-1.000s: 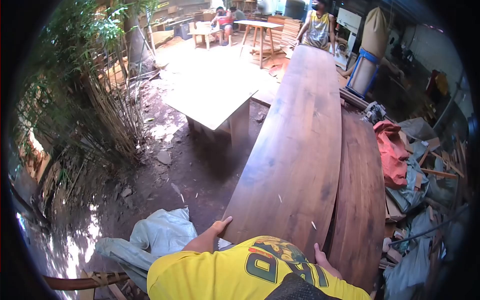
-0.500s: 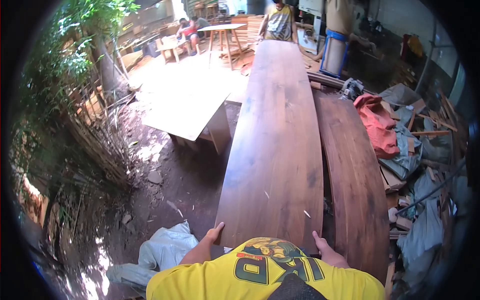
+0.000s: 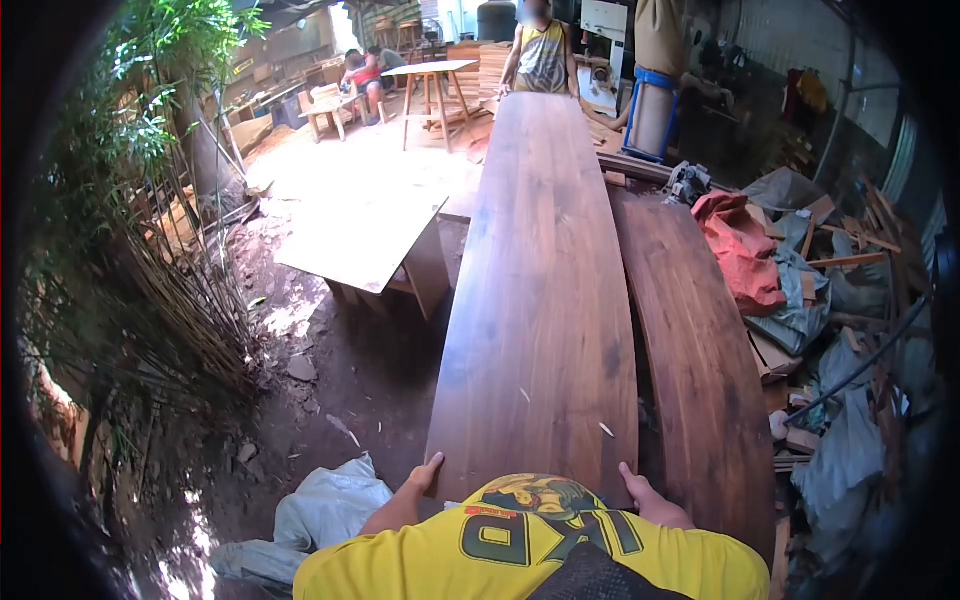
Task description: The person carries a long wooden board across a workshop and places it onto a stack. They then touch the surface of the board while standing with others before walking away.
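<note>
A long brown wooden tabletop stretches away from me. My left hand grips its near left corner, thumb on the edge and fingers hidden beneath. At the near right corner, my right hand holds on in the same way, thumb up along the side. Another person stands at the far end with both hands at that edge. Close along the right side lies a second, darker wooden slab. Two small pale chips rest on the near part of the tabletop.
A pale board on a low stand is at left, with a stool-like table behind. Bamboo borders the left. On the right are a red sack and wood scraps. A grey sack lies near my left arm.
The view has shifted slightly, so the surroundings appear a little further left. Both my hands keep their hold on the tabletop. The person at the far end still holds that edge.
</note>
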Motion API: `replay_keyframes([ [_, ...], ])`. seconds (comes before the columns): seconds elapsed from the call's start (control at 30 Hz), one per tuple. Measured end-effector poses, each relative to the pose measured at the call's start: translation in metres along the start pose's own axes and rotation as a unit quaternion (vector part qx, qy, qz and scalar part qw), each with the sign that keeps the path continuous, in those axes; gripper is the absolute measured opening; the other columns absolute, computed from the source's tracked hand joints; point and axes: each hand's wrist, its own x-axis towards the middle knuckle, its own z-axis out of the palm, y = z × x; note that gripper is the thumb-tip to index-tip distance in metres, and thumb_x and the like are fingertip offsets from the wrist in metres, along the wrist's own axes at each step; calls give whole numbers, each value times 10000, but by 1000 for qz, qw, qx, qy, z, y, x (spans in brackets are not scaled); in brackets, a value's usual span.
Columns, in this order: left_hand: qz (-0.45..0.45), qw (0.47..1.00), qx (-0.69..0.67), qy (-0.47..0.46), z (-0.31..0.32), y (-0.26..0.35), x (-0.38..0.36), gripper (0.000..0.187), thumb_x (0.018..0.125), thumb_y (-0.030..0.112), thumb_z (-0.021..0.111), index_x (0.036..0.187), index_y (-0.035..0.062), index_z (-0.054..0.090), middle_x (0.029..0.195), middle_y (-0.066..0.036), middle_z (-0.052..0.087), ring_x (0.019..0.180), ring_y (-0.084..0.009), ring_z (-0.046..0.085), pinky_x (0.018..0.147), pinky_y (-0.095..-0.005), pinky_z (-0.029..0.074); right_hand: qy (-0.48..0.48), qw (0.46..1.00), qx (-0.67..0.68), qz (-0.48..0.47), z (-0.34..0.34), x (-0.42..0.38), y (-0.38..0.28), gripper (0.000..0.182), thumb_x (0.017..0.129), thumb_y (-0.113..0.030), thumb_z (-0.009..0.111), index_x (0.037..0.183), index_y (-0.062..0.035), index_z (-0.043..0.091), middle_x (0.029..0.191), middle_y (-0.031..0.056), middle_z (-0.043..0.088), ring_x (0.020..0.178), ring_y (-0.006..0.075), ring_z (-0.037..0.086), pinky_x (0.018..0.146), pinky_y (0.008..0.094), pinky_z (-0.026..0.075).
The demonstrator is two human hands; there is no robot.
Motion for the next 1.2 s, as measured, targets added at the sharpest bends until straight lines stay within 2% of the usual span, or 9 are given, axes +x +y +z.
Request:
replay_keyframes([
  [0.2,19,999,-15,-26,-3,1,-3,1010,717,748,504,1229,-122,472,1244,-242,519,1186,-296,489,986,-349,358,-7,1000,25,-5,4,-20,-5,843,790,-615,576,1252,82,470,1213,211,549,1135,289,528,948,386,397],
  [0.27,14,999,-20,-32,-4,-1,1,1009,718,748,502,1228,-121,473,1247,-241,517,1184,-296,492,983,-350,361,3,1000,17,0,4,-11,-3,782,828,-584,551,1245,74,479,1204,192,563,1121,273,538,930,374,406],
  [0.37,7,1000,-12,-12,-4,19,-30,1011,719,748,502,1226,-127,471,1246,-242,517,1173,-303,499,980,-355,365,10,1000,5,8,6,-18,-8,776,829,-585,548,1241,70,486,1203,185,565,1131,265,530,938,373,393],
  [0.47,24,999,25,16,-3,5,-10,1012,720,745,502,1228,-129,465,1243,-245,518,1166,-313,502,975,-363,370,16,1000,-15,6,6,-26,-11,767,833,-585,543,1236,66,494,1204,181,566,1129,261,529,938,374,388],
  [0.67,19,1000,-14,-17,-3,-2,-4,1013,722,746,496,1232,-129,461,1252,-246,512,1186,-318,486,986,-366,358,21,1000,-9,12,5,-13,-2,756,836,-579,543,1225,68,503,1185,185,575,1112,268,538,927,380,395],
  [0.77,10,1000,-5,-8,-2,-1,-7,1016,722,748,495,1233,-129,460,1252,-241,514,1178,-315,491,985,-367,359,18,1000,1,14,2,5,11,856,789,-619,576,1252,93,466,1223,206,546,1147,282,521,953,379,385],
  [0.87,3,1000,-6,-15,-3,-7,2,1008,721,740,512,1234,-127,462,1249,-232,518,1168,-306,498,978,-367,366,18,1000,2,4,2,-6,6,762,825,-578,562,1221,71,505,1182,192,575,1104,276,544,915,383,410],
  [1.03,7,998,-49,-27,-6,14,-45,986,724,721,536,1227,-125,473,1246,-220,525,1164,-294,502,975,-356,368,-1,1000,13,6,0,-36,-9,767,823,-575,565,1226,74,496,1186,193,573,1100,275,549,922,385,413],
  [1.2,15,999,-28,-5,-13,6,-32,977,730,708,543,1240,-121,463,1241,-221,526,1168,-290,498,973,-347,370,-28,999,30,5,1,-52,-6,747,849,-553,544,1242,79,475,1207,190,562,1112,278,542,933,390,411],
])
